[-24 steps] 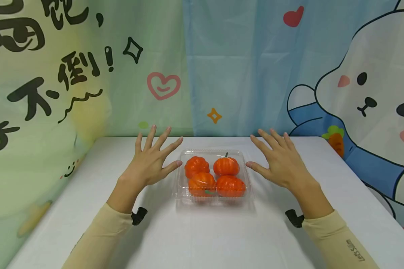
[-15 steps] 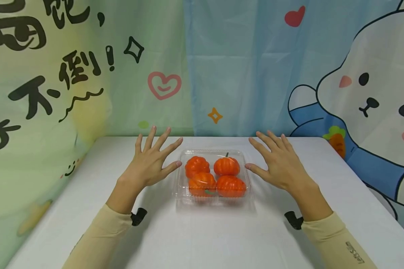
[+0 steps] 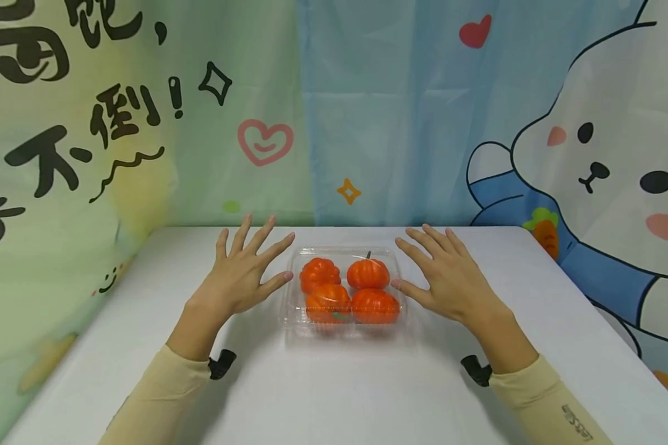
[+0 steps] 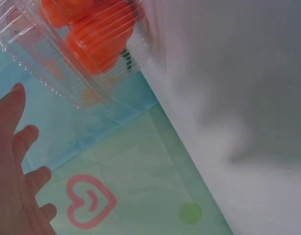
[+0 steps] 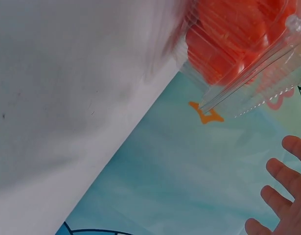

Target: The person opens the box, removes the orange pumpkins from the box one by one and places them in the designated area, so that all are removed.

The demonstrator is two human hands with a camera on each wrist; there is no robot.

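Observation:
A clear plastic clamshell box (image 3: 345,251) stands on the white table in the head view, its lid apparently down. Inside are several small orange pumpkins, one (image 3: 368,274) at the back right with an upright green stem. My left hand (image 3: 239,278) hovers to the box's left, fingers spread, thumb tip close to its side. On the other side my right hand (image 3: 448,278) is held likewise, its thumb near the box's right edge. Neither hand holds anything. Both wrist views show part of the box (image 4: 81,81) and spread fingers apart from it.
A white-covered table (image 3: 345,395) extends around the box. Behind it hangs a printed curtain (image 3: 367,111) with writing, hearts and a white cartoon animal. Each wrist wears a black mount (image 3: 221,364).
Both hands have come down slightly, and the right one has moved a little left, nearer the box. The head view has shifted slightly. The box and pumpkins stay in place.

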